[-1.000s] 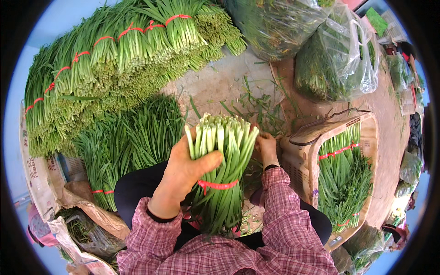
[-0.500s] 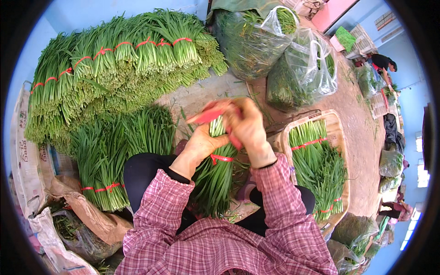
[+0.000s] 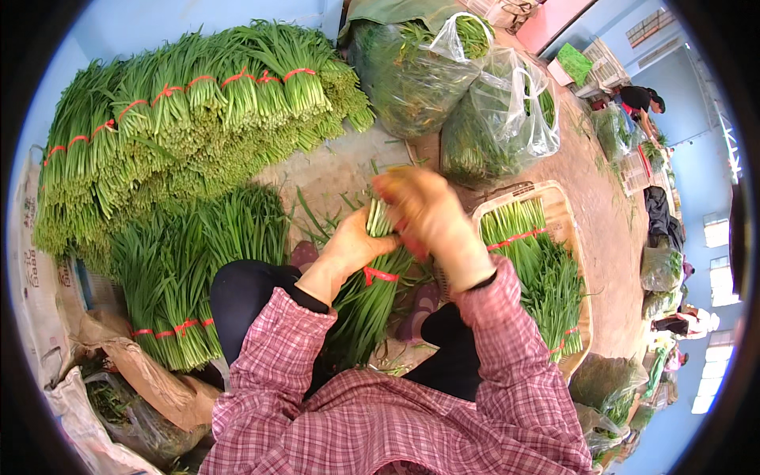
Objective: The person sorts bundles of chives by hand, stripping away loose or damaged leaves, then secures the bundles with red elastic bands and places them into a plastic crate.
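Green stalks everywhere, so L to R. Far left: big stacked pile of tied bunches (image 3: 190, 127), each w/ a red band near the top, lying on the ground against the blue wall. Below it a smaller heap of bunches (image 3: 190, 277) beside the person's left knee, red bands low down. Crumpled brown paper (image 3: 142, 372) at lower left.

Centre: left hand (image 3: 356, 245) is wrapped round the bunch of chives (image 3: 368, 305), fingers closed on the stalks just above the red rubber band (image 3: 380, 275) already on it. The bunch stands roughly upright btwn the knees, over the person's lap, cut ends up. Right hand (image 3: 423, 210) sits on top of the cut ends, fingers curled; it's motion-blurred. Looks like a bit of red under the fingers, poss. a second band, but can't tell for sure what it grips.

Handling, as a judgement: bunch is light, soft, bendy; stalks bruise and snap if squeezed hard, and loose ones slip out sideways. Best hold is round the firm pale stem end near the band, whole fist, not the floppy leaf tips.

Right: shallow woven tray (image 3: 571, 237) w/ more tied bunches in it. Behind, clear plastic bags (image 3: 499, 119) stuffed w/ greens. Far right, other people working among sacks, well apart.
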A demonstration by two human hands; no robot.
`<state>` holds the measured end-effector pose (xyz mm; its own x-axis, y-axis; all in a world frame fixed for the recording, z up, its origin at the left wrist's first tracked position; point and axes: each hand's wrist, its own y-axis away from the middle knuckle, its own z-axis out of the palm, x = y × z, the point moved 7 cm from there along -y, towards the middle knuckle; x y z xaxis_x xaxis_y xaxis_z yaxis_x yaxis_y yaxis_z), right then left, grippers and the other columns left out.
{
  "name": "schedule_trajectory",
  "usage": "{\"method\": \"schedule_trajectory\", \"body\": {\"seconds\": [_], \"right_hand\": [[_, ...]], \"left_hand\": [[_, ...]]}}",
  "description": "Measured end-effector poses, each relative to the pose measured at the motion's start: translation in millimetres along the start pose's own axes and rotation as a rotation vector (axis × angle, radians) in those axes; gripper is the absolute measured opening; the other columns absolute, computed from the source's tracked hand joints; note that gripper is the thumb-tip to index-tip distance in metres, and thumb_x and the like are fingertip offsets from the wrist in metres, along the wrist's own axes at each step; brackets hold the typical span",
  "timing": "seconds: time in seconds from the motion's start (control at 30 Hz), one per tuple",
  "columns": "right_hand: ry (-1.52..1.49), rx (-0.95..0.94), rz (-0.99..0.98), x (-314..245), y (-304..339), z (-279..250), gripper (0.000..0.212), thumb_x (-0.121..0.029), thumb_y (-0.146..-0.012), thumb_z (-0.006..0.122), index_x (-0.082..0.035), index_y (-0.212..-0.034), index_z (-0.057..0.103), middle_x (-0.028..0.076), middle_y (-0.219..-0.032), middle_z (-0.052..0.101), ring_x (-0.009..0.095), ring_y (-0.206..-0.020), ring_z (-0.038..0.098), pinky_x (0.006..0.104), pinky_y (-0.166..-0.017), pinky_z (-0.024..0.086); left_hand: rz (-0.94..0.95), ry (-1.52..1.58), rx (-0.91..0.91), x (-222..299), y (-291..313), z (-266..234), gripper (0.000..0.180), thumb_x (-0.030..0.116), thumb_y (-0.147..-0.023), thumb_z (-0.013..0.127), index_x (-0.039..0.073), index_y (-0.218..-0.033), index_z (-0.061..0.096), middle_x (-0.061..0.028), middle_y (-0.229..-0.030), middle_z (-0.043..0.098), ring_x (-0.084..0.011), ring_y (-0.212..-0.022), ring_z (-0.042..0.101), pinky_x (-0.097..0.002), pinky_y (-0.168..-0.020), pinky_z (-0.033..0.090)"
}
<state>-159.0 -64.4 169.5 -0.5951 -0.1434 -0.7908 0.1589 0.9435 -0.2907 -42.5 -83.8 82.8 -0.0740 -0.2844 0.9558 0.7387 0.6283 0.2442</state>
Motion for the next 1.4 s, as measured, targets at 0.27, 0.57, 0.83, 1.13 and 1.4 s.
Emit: {"method": "schedule_trajectory", "body": {"seconds": [0.27, 0.57, 0.83, 1.13, 1.4], "right_hand": [[-0.666, 0.26, 0.712, 52, -2, -30, 0.025, -0.019, -0.098, 0.055, 0.005, -0.101, 0.061, 0.011, -0.087, 0.069, 0.023, -0.075, 0.069, 0.0382, -0.062, 0.056], [0.444, -0.347, -0.025, 61, 23, -15, 0.028, -0.022, -0.101, 0.053, -0.001, -0.115, 0.064, 0.014, -0.097, 0.07, 0.025, -0.087, 0.067, 0.0364, -0.077, 0.054], [0.363, -0.069, -0.021, -6, 25, 9, 0.032, -0.038, -0.093, 0.062, -0.01, -0.109, 0.066, 0.018, -0.096, 0.068, 0.04, -0.094, 0.064, 0.0494, -0.079, 0.053], [0.688, 0.31, -0.009, 64, 54, -72, 0.063, -0.033, -0.082, 0.078, -0.001, -0.131, 0.056, 0.013, -0.104, 0.071, 0.02, -0.088, 0.07, 0.0356, -0.076, 0.057], [-1.037, 0.301, 0.261, -13, 80, 1, 0.08, 0.004, -0.066, 0.085, -0.001, -0.137, 0.048, 0.005, -0.126, 0.063, 0.017, -0.117, 0.056, 0.0328, -0.104, 0.044]], "left_hand": [[0.006, 0.1, -0.066, 8, 2, 9, 0.042, 0.001, -0.079, 0.077, 0.002, -0.118, 0.061, -0.0034, -0.106, 0.07, -0.0137, -0.096, 0.064, -0.0309, -0.089, 0.052], [0.006, 0.123, -0.201, 7, 7, 24, 0.055, -0.001, -0.074, 0.079, 0.001, -0.124, 0.056, -0.0002, -0.107, 0.067, -0.011, -0.098, 0.063, -0.0291, -0.09, 0.052], [-0.052, 0.014, -0.031, -13, -2, -1, 0.054, -0.002, -0.073, 0.08, 0.002, -0.122, 0.059, -0.001, -0.104, 0.069, -0.0108, -0.094, 0.065, -0.0275, -0.088, 0.053], [0.09, 0.214, 0.044, 37, -1, -12, 0.051, -0.007, -0.08, 0.074, -0.001, -0.128, 0.058, -0.0065, -0.111, 0.07, -0.0171, -0.096, 0.068, -0.031, -0.088, 0.055], [0.496, 0.23, -0.109, 96, 15, 19, 0.087, 0.012, -0.083, 0.078, 0.003, -0.154, 0.029, -0.012, -0.146, 0.047, -0.0252, -0.13, 0.052, -0.0403, -0.107, 0.044]]}}
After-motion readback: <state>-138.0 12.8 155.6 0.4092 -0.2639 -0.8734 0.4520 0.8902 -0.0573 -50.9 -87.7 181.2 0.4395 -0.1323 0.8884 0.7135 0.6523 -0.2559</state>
